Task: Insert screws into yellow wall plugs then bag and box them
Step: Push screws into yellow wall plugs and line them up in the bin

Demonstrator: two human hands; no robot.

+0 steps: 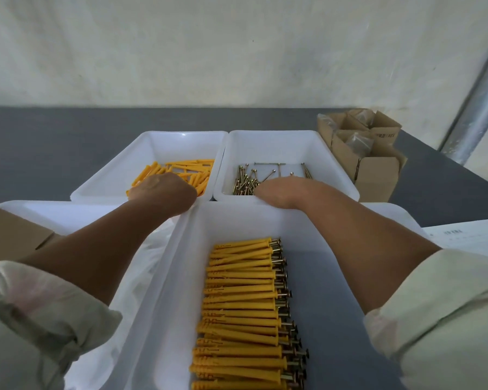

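Observation:
Loose yellow wall plugs (186, 170) lie in the far left white bin (141, 142). My left hand (161, 192) reaches into that bin and rests on the plugs, its fingers hidden behind the back of the hand. Loose brass screws (245, 181) lie in the far right white bin (321, 153). My right hand (282, 192) reaches over this bin's near rim onto the screws, fingertips out of sight. Between my forearms, the near white bin (181, 263) holds several rows of plugs with screws inserted (245, 305).
Small open cardboard boxes (372, 153) with bagged contents stand at the back right on the grey table. Clear plastic bags (141, 266) lie in a white bin at near left, beside a cardboard flap (9, 235). A printed sheet (468, 237) lies at right.

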